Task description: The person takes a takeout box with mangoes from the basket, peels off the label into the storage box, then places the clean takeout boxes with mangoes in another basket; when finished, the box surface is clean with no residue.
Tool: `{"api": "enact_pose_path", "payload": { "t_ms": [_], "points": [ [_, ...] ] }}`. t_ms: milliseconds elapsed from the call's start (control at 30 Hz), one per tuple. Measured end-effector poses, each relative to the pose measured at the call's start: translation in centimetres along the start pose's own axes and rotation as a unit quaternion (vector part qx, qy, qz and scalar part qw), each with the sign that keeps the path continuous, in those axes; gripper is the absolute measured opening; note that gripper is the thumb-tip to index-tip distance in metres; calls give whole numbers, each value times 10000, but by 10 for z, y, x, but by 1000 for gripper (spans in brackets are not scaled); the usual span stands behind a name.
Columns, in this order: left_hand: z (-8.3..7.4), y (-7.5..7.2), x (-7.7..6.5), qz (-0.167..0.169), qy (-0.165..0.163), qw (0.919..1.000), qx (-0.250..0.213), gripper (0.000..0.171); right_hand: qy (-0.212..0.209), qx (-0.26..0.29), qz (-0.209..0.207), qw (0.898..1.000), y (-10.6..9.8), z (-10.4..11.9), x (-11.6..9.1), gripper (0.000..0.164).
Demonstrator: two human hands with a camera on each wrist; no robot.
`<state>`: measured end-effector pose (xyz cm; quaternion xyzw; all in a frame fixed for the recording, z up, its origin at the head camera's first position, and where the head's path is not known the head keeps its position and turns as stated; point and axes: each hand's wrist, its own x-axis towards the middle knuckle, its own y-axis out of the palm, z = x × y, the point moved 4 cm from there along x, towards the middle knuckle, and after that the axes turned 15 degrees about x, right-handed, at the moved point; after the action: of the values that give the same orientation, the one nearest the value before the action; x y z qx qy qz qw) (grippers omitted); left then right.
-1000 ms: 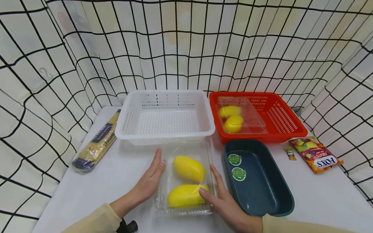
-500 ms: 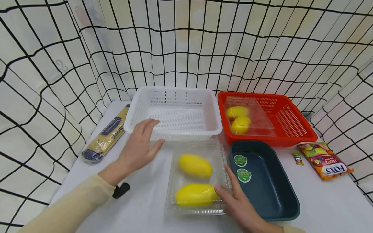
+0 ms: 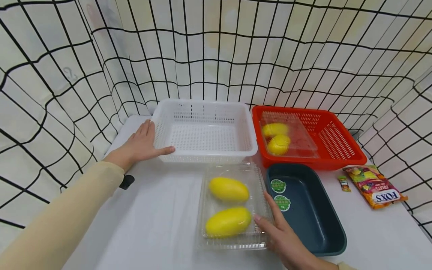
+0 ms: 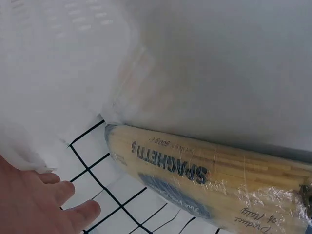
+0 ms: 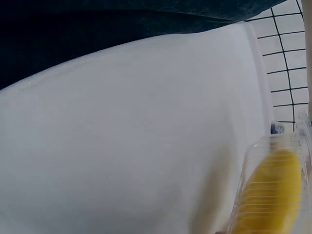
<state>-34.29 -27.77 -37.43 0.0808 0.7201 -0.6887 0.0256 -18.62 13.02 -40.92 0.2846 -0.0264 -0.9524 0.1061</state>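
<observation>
My right hand [image 3: 287, 234] holds a clear plastic clamshell box [image 3: 233, 242] by its right side, thumb over the lid. Two yellow, mango-like fruits lie inside, a far one [image 3: 228, 189] and a near one [image 3: 228, 222]. In the right wrist view the end of the box [image 5: 243, 195] shows above a shadow on the cloth; I cannot tell whether it is lifted. My left hand [image 3: 140, 144] rests against the left side of a white perforated basket [image 3: 202, 153], its thumb along the front rim. The spaghetti packet [image 4: 195, 170] shows in the left wrist view; the left arm hides it from the head view.
A red basket [image 3: 337, 163] at the back right carries another clear box [image 3: 300, 142] with yellow fruits. In front stands a dark teal tub [image 3: 314, 225]. A candy bag [image 3: 374, 185] and a small wrapped sweet [image 3: 344, 183] lie at right. Black netting [image 3: 219, 60] encloses the table.
My left hand has left the clear box and reached up and left to the white basket's side. The basket's left end has shifted slightly right. My right hand has kept hold of the box.
</observation>
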Motion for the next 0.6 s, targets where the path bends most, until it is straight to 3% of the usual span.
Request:
{"api": "enact_pose_path", "payload": {
  "t_ms": [267,400,467,600],
  "points": [
    [0,-1,5,178,38,9998,117,136,369,-104,437,9983,-7,20,-19,79],
    [0,-2,5,177,58,9998,99,136,347,-66,1000,9944,-25,44,-31,76],
    [-1,-2,5,160,79,9998,89,136,87,0,1330,9911,-39,63,-33,71],
    [-1,-2,7,165,130,9998,52,137,-1101,75,1719,9789,-78,120,-27,61]
  ]
}}
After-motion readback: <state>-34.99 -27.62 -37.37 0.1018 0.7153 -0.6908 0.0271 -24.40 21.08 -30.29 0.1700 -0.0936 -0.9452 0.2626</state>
